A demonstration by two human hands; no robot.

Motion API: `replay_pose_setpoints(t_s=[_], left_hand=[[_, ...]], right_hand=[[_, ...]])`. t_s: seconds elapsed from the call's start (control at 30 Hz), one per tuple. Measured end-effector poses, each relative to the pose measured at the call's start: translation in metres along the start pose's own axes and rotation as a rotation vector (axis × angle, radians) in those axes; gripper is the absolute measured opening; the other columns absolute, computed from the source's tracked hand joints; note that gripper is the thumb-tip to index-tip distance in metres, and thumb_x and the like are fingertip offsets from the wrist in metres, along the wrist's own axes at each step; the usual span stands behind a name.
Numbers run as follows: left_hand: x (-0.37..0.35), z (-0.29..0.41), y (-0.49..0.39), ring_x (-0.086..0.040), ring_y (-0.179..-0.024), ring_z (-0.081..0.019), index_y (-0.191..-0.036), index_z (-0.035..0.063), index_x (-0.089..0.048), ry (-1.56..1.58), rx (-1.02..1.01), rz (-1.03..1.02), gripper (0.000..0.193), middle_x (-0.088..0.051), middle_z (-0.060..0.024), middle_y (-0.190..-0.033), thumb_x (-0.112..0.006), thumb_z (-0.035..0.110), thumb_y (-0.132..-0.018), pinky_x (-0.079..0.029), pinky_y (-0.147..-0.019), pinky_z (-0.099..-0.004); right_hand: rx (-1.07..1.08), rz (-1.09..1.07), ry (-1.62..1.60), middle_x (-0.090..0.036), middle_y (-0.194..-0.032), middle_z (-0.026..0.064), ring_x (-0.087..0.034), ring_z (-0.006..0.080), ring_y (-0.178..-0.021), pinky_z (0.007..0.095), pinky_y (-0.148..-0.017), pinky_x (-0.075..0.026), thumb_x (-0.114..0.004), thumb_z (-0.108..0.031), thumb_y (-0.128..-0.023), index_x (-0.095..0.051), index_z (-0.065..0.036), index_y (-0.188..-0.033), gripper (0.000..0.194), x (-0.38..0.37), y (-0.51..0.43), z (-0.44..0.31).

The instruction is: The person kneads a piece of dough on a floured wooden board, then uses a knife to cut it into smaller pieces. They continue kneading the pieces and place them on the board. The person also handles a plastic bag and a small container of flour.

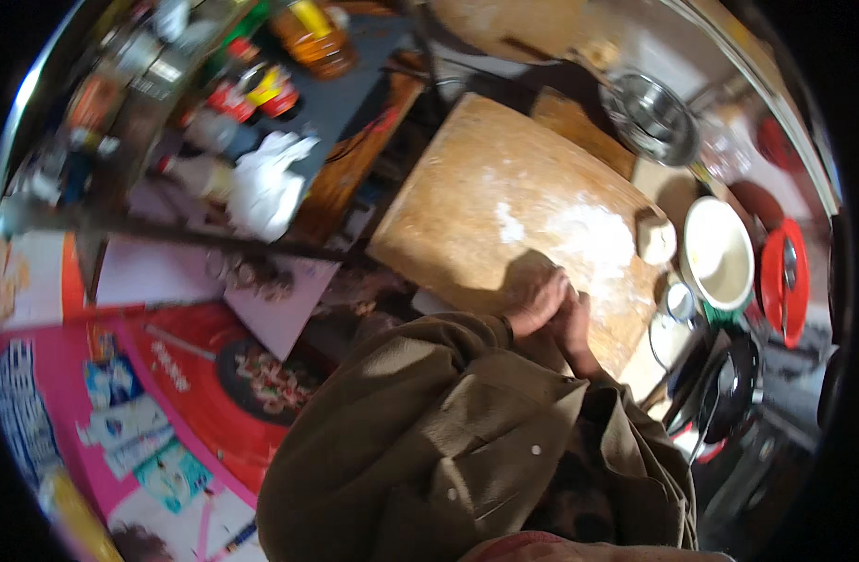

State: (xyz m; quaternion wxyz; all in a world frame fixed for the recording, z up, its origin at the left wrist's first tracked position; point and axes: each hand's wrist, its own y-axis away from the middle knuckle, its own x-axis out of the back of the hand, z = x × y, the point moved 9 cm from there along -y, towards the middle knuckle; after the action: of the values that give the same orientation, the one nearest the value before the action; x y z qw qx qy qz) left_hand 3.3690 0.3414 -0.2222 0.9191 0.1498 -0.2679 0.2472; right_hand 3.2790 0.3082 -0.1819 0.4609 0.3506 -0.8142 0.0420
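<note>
Over the near edge of a floured wooden board (443,190), my left hand (538,302) and my right hand (573,323) are close together, their fingers meeting. Whether something lies between them is hidden by the hands and blur. White flour (598,239) is spread on the board beyond the hands, with a smaller patch to its left. A pale lump of dough (656,241) rests at the board's right edge, beside a cream bowl (717,253).
Metal bowls (651,119) stand behind the board at the right. A red basin (784,281) with a spoon and a dark pan (731,386) are farther right. Bottles (313,42) and a white plastic bag (268,186) occupy the dark table at left.
</note>
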Motion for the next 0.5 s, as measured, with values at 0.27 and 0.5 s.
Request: replay_pose_setpoints(t_s=[0.27,0.5], left_hand=[[0.012,-0.005,-0.053,-0.057,-0.103,-0.0476,-0.120,0.0002,-0.056,0.258,0.195,-0.041,0.050,-0.060,-0.0298,-0.114,-0.038,0.042,-0.102,-0.046,-0.089,-0.0509],[0.046,0.029,-0.004,-0.057,-0.094,-0.0408,-0.101,0.0036,-0.059,-0.014,-0.174,0.017,0.023,-0.063,-0.0204,-0.097,-0.046,0.022,-0.099,-0.046,-0.081,-0.0487]], right_hand=[[0.116,-0.116,0.106,-0.062,-0.115,0.0195,-0.052,0.0401,-0.108,0.0476,-0.093,-0.045,-0.065,-0.018,-0.079,-0.055,-0.005,-0.128,0.052,0.018,-0.047,-0.024],[-0.011,0.116,-0.120,-0.057,-0.115,0.0212,-0.052,0.0392,-0.101,0.0443,-0.089,-0.046,-0.068,-0.010,-0.075,-0.052,-0.006,-0.134,0.061,0.018,0.015,-0.025]])
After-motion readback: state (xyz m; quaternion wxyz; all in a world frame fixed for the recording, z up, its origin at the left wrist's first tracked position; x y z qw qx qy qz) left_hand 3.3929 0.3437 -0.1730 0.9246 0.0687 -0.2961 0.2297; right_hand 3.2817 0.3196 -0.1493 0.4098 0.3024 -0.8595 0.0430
